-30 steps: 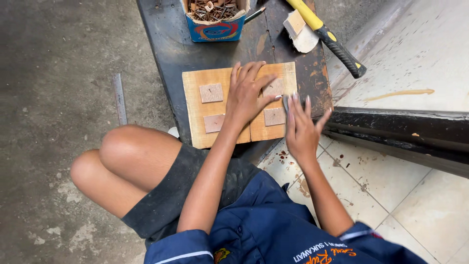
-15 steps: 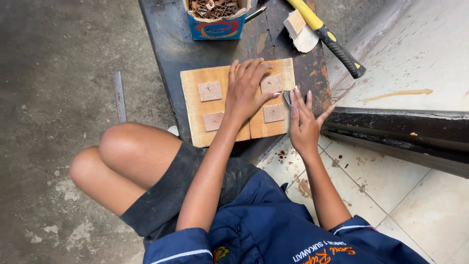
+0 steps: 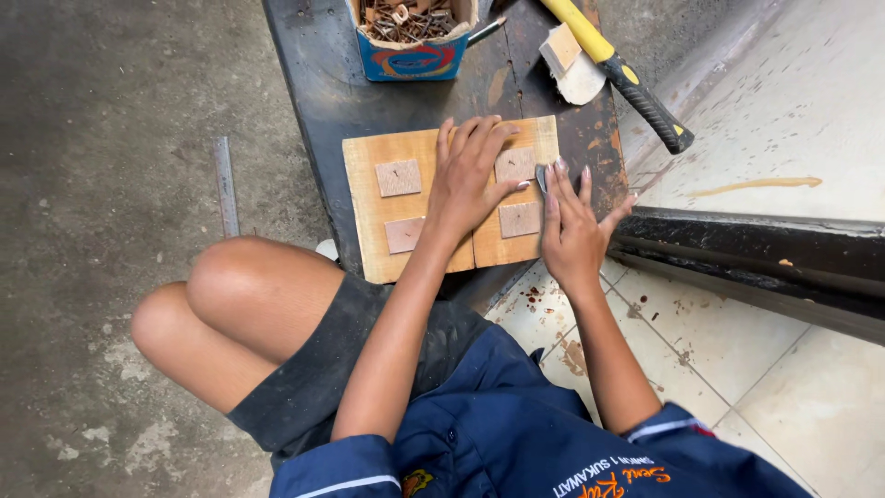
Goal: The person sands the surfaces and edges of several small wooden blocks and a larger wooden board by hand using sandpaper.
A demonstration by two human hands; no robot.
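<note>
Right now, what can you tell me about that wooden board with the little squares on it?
The wooden board is a flat, yellowish rectangle lying on a dark bench. Four small pinkish-brown squares sit on it in two rows, each seemingly pinned at its middle. A seam runs down it. The left hand presses flat on top; the right hand rests at its right edge, with something small and grey at its fingertips.

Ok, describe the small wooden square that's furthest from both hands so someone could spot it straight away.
Find the dark bench, then the pale wooden board lying on it. Four small pinkish squares sit on the board; this small wooden square is the upper one on the side away from the hammer, fully uncovered.
</note>
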